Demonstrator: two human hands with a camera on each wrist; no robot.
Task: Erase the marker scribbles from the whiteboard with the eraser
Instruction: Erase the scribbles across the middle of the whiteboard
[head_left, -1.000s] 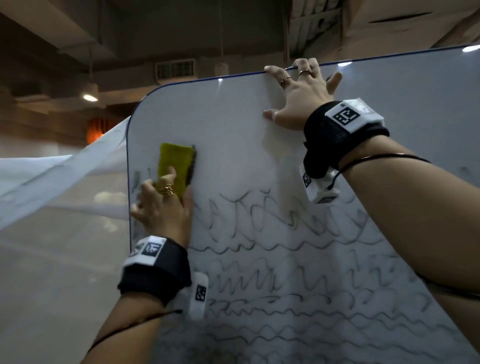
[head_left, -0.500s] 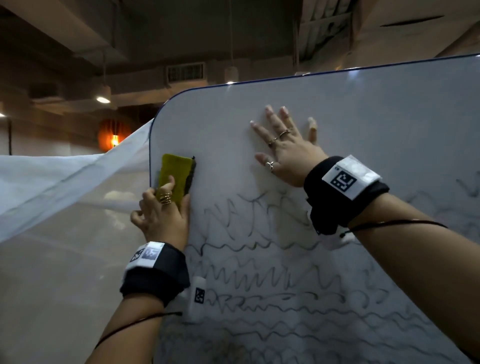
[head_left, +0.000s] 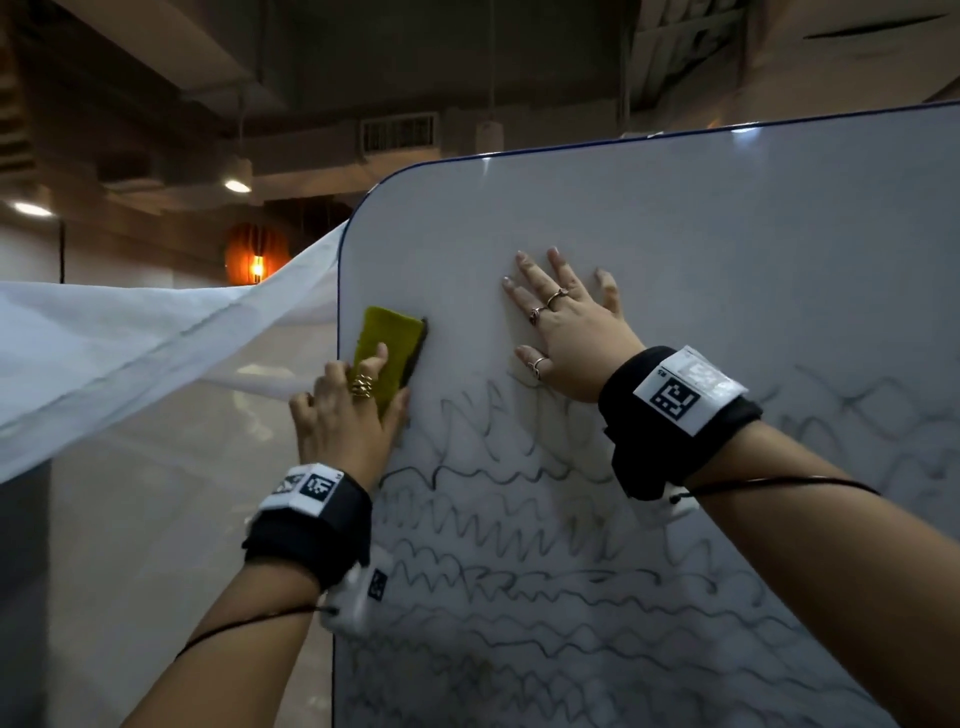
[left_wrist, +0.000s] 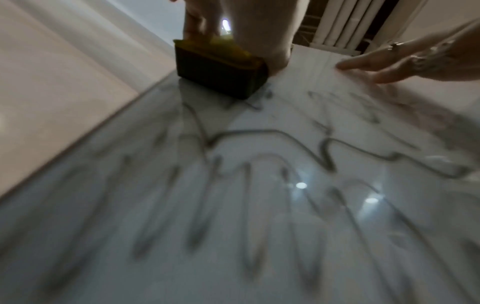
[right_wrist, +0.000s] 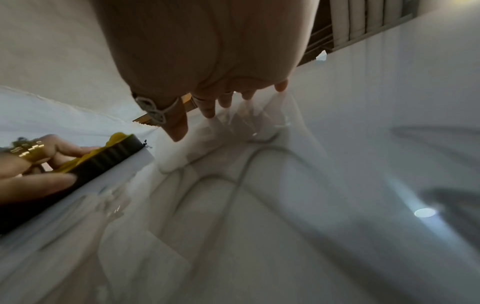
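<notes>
A whiteboard (head_left: 727, 249) with a blue rim stands in front of me, its lower part covered in black marker scribbles (head_left: 519, 530). My left hand (head_left: 345, 410) grips a yellow eraser (head_left: 387, 348) with a dark pad and presses it against the board near its left edge, just above the scribbles. The left wrist view shows the eraser (left_wrist: 221, 70) flat on the board. My right hand (head_left: 563, 332) lies flat on the board with fingers spread, right of the eraser, above the top scribble row. From the right wrist its fingers (right_wrist: 207, 107) touch the board (right_wrist: 285, 205).
A white sheet of fabric (head_left: 130, 353) stretches away from the board's left edge. Behind are a dark ceiling with lamps (head_left: 236, 184) and an orange lantern (head_left: 254, 254). The board's top area is unmarked.
My right hand came down from the board's top edge to lie flat on its face. The left hand keeps the eraser near the left edge. The view shifted, so the board sits further right.
</notes>
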